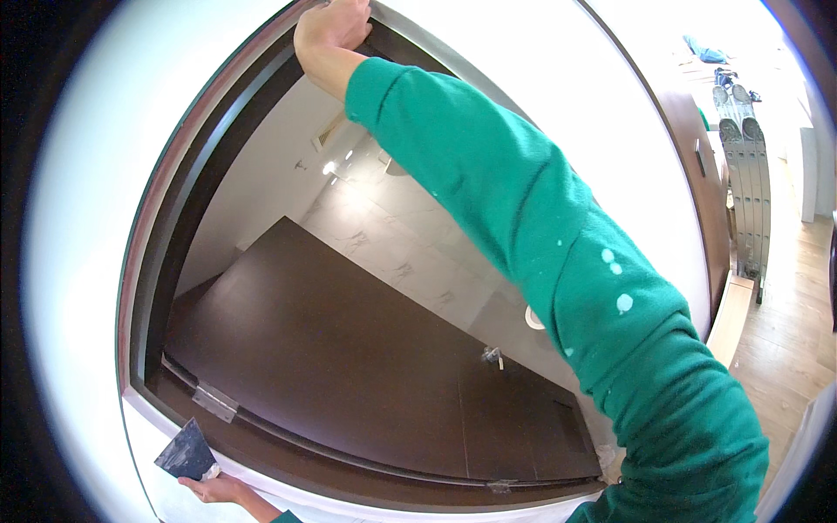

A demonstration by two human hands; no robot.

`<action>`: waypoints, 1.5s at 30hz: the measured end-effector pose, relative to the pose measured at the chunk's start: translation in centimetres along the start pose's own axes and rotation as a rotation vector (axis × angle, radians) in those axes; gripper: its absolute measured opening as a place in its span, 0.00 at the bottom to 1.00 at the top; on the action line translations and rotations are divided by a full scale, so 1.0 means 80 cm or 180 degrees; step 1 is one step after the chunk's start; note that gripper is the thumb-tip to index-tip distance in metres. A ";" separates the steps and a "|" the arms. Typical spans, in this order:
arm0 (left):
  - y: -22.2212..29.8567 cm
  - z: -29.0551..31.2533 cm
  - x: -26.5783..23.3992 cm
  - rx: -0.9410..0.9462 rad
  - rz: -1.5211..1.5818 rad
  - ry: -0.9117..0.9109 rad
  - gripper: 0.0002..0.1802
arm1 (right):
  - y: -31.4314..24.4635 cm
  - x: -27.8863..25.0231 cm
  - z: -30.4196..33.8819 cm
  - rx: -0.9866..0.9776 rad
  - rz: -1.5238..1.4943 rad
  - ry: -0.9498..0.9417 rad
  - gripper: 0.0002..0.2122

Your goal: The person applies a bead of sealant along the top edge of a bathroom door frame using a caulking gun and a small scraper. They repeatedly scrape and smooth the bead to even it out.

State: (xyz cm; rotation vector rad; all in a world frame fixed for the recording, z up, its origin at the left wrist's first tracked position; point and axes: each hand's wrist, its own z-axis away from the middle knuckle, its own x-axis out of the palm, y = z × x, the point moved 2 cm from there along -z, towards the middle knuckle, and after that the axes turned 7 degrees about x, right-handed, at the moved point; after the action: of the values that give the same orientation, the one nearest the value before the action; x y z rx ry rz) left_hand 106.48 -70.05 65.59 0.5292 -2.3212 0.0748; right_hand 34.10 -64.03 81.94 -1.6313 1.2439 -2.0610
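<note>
My left hand (pixel 218 491) is at the lower left, its fingers closed on a putty knife. The putty knife (pixel 186 451) has a broad dark blade, with a lump of white paste close to the fingers. At the top, my right hand (pixel 333 33) is raised against the edge of a dark brown door frame (pixel 171 253). Its fingers are curled, and whatever they hold, if anything, is hidden. The green sleeve (pixel 558 235) of my right arm has pale spots and crosses in front of the doorway.
Inside the frame stands a dark brown door (pixel 349 349) with a metal hinge (pixel 214 402) and a handle (pixel 493 356). Marble-patterned tiles (pixel 375 235) line the room behind it. At the right, a folded metal ladder (pixel 748 192) stands on a wooden floor (pixel 798 305).
</note>
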 end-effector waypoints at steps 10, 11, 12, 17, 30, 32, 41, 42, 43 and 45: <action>0.011 0.007 0.006 -0.0051 0.0212 -0.0017 0.36 | -0.015 0.004 -0.007 0.0558 -0.0329 -0.0544 0.16; 0.012 0.008 0.007 -0.0049 0.0186 -0.0024 0.36 | -0.013 0.007 -0.010 0.0701 -0.0834 -0.1254 0.16; 0.014 0.010 0.007 -0.0044 0.0157 -0.0027 0.36 | -0.012 0.006 -0.012 0.0722 -0.0842 -0.1246 0.16; 0.014 0.010 0.008 0.0030 0.0080 -0.0039 0.37 | -0.019 0.017 -0.010 0.0597 -0.0807 -0.1222 0.15; 0.020 0.014 0.010 0.0001 0.0210 -0.0042 0.38 | 0.023 0.017 -0.001 -0.0644 -0.1191 -0.1210 0.14; 0.021 0.014 0.011 -0.0004 0.0248 -0.0049 0.38 | 0.020 0.010 0.008 -0.0717 -0.1214 -0.1262 0.14; 0.026 0.019 0.011 0.0080 0.0000 -0.0024 0.37 | 0.040 -0.007 -0.018 -0.0832 -0.1219 -0.1217 0.12; 0.028 0.018 0.012 0.0094 -0.0079 -0.0023 0.37 | 0.040 -0.007 -0.022 -0.0581 -0.1184 -0.1075 0.12; 0.028 0.018 0.011 0.0058 -0.0262 0.0081 0.37 | 0.037 -0.005 -0.028 -0.0136 -0.1056 -0.1156 0.12; 0.027 0.019 0.012 0.0025 0.0016 0.0053 0.37 | 0.028 -0.006 -0.032 -0.0040 -0.0917 -0.1161 0.12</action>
State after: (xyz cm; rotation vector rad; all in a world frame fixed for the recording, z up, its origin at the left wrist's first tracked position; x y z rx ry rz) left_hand 104.02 -68.68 65.36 0.5247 -2.3068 0.0904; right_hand 31.32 -63.91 79.97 -2.1776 0.9455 -1.7830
